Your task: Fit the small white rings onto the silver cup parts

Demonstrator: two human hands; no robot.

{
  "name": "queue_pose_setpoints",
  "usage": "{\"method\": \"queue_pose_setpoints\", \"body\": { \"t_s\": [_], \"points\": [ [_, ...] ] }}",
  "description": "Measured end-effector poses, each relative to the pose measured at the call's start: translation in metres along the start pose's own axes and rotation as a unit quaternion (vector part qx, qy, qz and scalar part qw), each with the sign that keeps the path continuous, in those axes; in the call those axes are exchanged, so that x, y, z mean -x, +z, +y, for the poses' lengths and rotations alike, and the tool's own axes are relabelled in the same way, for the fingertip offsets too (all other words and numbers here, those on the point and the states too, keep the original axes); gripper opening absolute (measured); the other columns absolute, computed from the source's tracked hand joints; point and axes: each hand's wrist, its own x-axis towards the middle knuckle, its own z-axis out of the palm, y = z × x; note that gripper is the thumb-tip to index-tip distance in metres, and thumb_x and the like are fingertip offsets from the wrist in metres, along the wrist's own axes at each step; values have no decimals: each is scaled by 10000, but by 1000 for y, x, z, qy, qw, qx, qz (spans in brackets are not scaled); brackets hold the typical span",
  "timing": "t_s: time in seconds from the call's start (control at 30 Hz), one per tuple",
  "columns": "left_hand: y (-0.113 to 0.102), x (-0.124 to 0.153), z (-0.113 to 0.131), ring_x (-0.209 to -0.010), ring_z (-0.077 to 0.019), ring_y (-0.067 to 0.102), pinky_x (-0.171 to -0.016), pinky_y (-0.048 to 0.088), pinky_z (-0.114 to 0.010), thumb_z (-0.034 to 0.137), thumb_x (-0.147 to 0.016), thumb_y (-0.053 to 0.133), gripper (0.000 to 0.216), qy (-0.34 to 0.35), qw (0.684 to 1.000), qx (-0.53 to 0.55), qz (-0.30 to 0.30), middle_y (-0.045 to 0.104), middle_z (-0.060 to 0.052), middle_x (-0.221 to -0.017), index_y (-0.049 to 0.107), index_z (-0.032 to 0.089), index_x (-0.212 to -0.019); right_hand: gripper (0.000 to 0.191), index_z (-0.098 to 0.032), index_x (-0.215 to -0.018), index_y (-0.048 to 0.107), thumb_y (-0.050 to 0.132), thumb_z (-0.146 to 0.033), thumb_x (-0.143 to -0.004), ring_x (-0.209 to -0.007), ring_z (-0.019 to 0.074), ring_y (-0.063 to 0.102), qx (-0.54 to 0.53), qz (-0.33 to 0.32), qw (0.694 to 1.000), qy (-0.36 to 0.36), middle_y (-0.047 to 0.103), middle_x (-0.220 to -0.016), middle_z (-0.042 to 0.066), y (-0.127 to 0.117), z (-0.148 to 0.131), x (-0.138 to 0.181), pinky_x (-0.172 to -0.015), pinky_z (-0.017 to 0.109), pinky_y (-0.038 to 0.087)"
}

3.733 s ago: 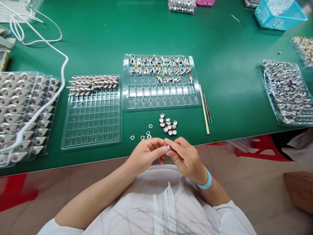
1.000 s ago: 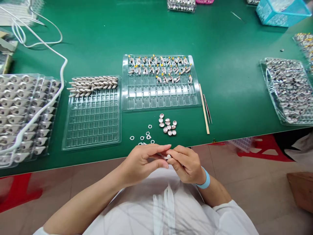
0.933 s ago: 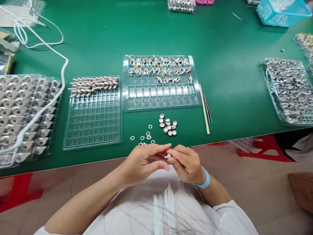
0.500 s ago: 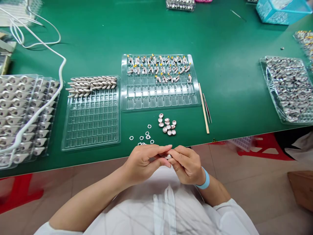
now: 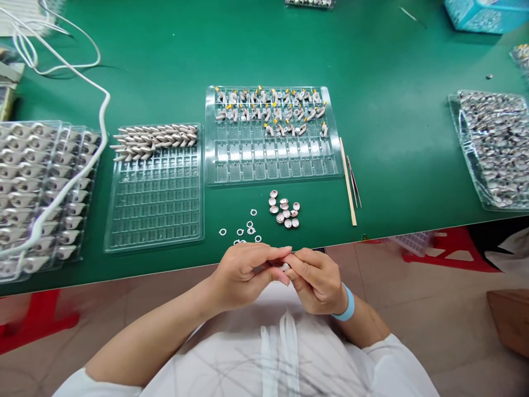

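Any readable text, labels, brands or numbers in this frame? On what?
None readable. No print shows on the clear trays, blue basket, blue wristband or cardboard box. The small part pinched between the left hand and right hand is too small to show any marking.

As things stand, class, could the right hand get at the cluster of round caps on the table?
Probably yes: the right hand sits just short of the round caps, with only bare table between. It does, though, pinch a small part with the left hand.
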Motion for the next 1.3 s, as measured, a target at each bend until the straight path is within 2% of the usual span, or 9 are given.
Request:
{"method": "queue_pose_setpoints", "body": {
  "t_s": [0.13,0.37,0.57,0.7,0.8,0.87,0.97,1.07,1.3],
  "points": [
    [0,0,-2,-577,-89,661,-583,539,-162,177,-843,683,302,-30,1000,2,-3,740,25,-681,650,215,-1141,332,-154,-1223,565,485,-117,-904,-633,135,536,-1,-7,1000,12,599,-773,47,1,4,1,-521,255,446],
    [-1,0,-3,-707,-132,713,-660,585,-216,272,-826,699,364,-173,985,16,-10,760,-33,-875,630,184,-1172,320,-201,-1228,589,483,-144,-932,-712,140,571,-38,-63,991,115,607,-846,45,-8,6,-4,-603,261,491],
    [-9,1,-4,-803,-157,672,-742,549,-289,167,-872,622,84,-7,994,-101,48,742,-65,-879,660,178,-947,242,-174,-1128,637,509,-152,-924,-665,142,592,-17,-46,993,108,614,-783,33,-4,5,-18,-580,251,502],
    [-19,4,-5,-750,-168,650,-688,542,-298,135,-841,610,92,8,985,-150,85,727,-69,-802,664,175,-904,331,-193,-1246,570,509,-157,-922,-739,168,634,12,-44,997,55,634,-883,59,10,5,-28,-626,272,549],
    [-49,2,-11,-771,-165,657,-725,544,-305,150,-819,602,106,-45,974,-180,128,729,-52,-824,683,192,-874,481,-214,-1409,418,491,-206,-933,-654,173,614,29,-84,994,65,610,-874,59,13,9,-34,-581,299,561],
    [-83,-1,-20,-811,-159,669,-770,543,-297,182,-833,584,131,-134,953,-205,180,734,-50,-876,703,192,-887,528,-228,-1444,365,485,-227,-930,-630,187,606,30,-80,993,82,603,-881,70,10,14,-34,-549,315,565],
    [-140,-6,-46,-815,-157,671,-767,540,-265,273,-833,582,182,-302,886,-250,248,738,-47,-921,713,185,-922,481,-267,-1397,437,479,-219,-920,-649,215,626,24,-51,993,102,605,-875,80,3,20,-28,-532,331,573],
    [-180,-12,-79,-724,-172,676,-675,542,-255,308,-799,611,219,-358,855,-261,269,729,-66,-792,693,126,-889,419,-293,-1321,520,480,-199,-915,-702,239,659,29,-33,993,113,626,-912,90,-1,25,-20,-593,371,599],
    [-199,-26,-121,-576,-165,682,-537,502,-220,304,-725,661,189,-445,818,-271,245,711,-54,-686,651,120,-767,416,-347,-1255,572,507,-170,-884,-737,281,708,62,-7,995,78,669,-947,92,-2,33,-16,-550,395,624]
  ]
}}
